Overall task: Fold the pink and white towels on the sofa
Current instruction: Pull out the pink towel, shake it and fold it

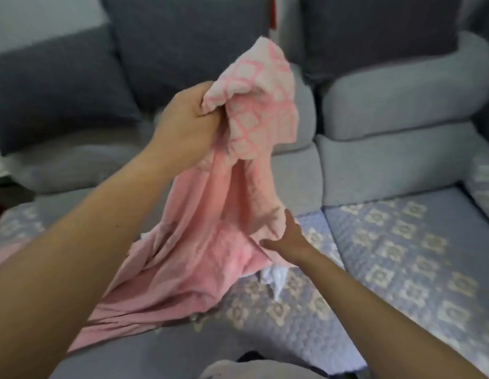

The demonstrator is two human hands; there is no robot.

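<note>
We look down along both bare forearms at a grey sofa whose seat is covered by a quilted blue cover with pale flower motifs. Our left hand is raised above the seat, its fingers curled tight round a bunched end of the pink towel. The part of the towel that sticks up past this fist shows a white face crossed by a pink lattice pattern, and it flops over to the right. Below the fist the towel hangs in long plain pink folds and trails down onto the seat cover, running off toward the lower left under our left forearm.

Our right hand is lower and to the right, at the hanging edge of the pink towel. The thumb lies along the cloth and the fingers go behind it, so it seems to pinch the edge, though blur hides the fingertips.

A small piece of the white towel peeks out on the seat from under the pink one, just beneath our right wrist. Dark grey back cushions stand behind.
</note>
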